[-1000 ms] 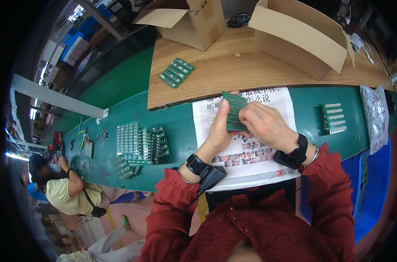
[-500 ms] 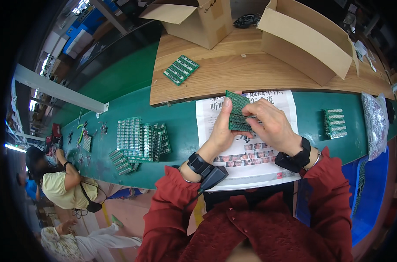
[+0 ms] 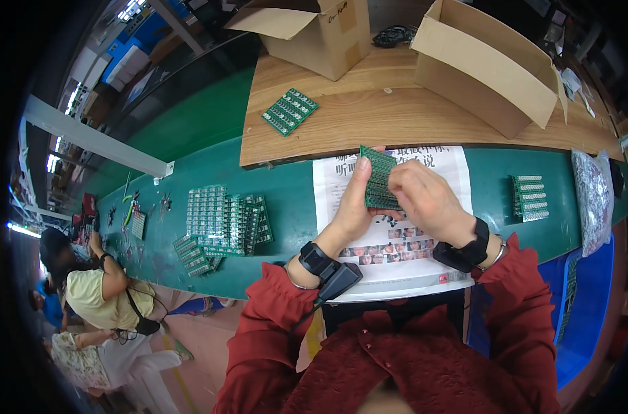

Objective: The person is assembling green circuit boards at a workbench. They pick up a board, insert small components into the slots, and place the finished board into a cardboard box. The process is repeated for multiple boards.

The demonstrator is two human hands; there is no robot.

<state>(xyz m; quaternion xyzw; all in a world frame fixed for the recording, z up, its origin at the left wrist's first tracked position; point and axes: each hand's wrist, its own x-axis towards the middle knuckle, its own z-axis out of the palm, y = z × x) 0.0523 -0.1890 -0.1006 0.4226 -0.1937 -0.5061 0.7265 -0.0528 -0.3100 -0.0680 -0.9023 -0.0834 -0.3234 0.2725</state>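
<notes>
My left hand [image 3: 354, 210] grips a green circuit board panel [image 3: 379, 181] by its left side, thumb on the face and fingers behind. The panel is tilted above a printed paper sheet [image 3: 397, 274]. My right hand [image 3: 430, 207] has its fingers curled and pinched together at the panel's right part; what they hold, if anything, is hidden. Small dark bits [image 3: 385, 221] show on the sheet just below the panel. To the left lies a pile of circuit board panels [image 3: 214, 217]. At the right, a small stack of boards [image 3: 530, 198] rests on the green bench.
Behind the sheet is a raised wooden shelf [image 3: 341, 114] with one circuit board panel [image 3: 290, 112] and two cardboard boxes [image 3: 331, 41] [image 3: 476, 76]. A clear plastic bag [image 3: 593, 200] sits at the right, above a blue bin [image 3: 590, 310]. Two people are at the left.
My right hand's fingers have shifted slightly up along the panel and curled in more. My left hand keeps its hold. At the lower left, a person has moved further left.
</notes>
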